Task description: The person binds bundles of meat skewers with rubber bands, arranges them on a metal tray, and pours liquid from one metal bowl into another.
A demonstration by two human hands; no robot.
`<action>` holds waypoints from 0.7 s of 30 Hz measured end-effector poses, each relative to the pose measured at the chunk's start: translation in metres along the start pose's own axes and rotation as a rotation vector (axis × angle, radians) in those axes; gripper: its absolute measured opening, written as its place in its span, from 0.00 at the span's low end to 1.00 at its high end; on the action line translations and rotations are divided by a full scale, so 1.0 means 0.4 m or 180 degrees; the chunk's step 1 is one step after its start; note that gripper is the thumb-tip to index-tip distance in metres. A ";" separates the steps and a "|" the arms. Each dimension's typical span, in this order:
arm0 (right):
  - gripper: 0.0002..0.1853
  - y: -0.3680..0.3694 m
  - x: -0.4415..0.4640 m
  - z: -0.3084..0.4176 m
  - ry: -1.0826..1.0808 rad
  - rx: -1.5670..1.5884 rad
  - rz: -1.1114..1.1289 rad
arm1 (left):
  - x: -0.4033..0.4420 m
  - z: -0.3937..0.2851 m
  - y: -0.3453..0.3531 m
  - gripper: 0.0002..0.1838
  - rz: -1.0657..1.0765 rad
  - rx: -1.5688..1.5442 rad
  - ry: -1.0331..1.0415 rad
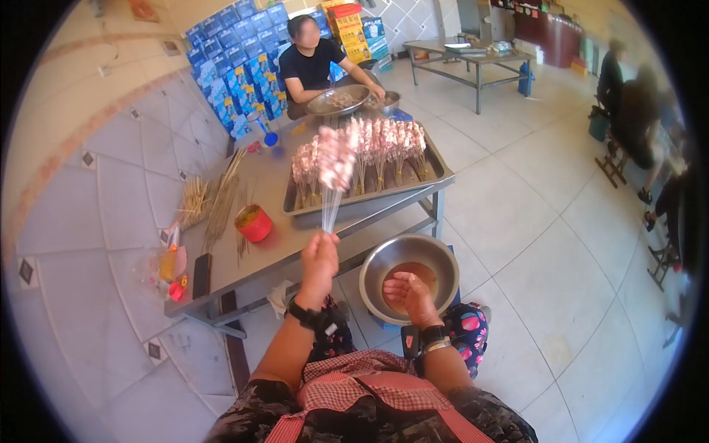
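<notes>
My left hand (320, 260) is closed round the lower ends of a bundle of skewers, and the meat skewers (337, 159) stand upright above it, slightly blurred. Behind them, a metal tray (369, 199) on the table holds rows of bundled meat skewers (388, 140) with the meat at the top. My right hand (410, 295) hangs over a steel basin (373, 275) that has reddish-brown liquid in it. Its fingers are apart and nothing shows in them.
The metal table (284, 247) bears a red tin (253, 224), bare sticks (195, 201), a phone (201, 276) and a blue scoop (270, 138). Across it, a person (310, 66) handles a wide bowl (338, 100). More people sit at the right edge.
</notes>
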State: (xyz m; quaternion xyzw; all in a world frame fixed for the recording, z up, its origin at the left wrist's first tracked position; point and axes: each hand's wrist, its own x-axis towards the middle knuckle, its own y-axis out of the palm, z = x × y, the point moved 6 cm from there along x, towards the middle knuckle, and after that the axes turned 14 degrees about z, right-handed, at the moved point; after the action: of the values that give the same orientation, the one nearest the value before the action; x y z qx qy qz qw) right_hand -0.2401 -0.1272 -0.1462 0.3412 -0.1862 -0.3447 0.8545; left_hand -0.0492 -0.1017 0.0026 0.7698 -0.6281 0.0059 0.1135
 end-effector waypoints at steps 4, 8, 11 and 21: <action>0.24 0.013 0.003 0.012 -0.0047 0.0261 -0.0121 | 0.167 -0.027 -0.082 0.12 -0.0476 -0.0114 -0.0393; 0.23 0.005 0.000 0.024 -0.0079 0.0174 -0.0279 | 0.229 0.012 -0.138 0.13 -0.0617 -0.0270 -0.0586; 0.24 -0.007 0.003 0.019 -0.0118 0.0234 -0.0295 | 0.216 0.032 -0.147 0.12 -0.0583 -0.0266 -0.0538; 0.23 0.004 0.006 0.028 -0.0120 0.0185 -0.0372 | 0.190 0.050 -0.134 0.12 -0.0531 -0.0348 -0.0612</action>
State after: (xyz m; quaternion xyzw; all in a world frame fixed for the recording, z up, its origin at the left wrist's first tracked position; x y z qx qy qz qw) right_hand -0.2440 -0.1330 -0.1369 0.3696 -0.1921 -0.3948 0.8190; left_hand 0.0161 -0.1685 -0.0142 0.8090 -0.5692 -0.1116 0.0947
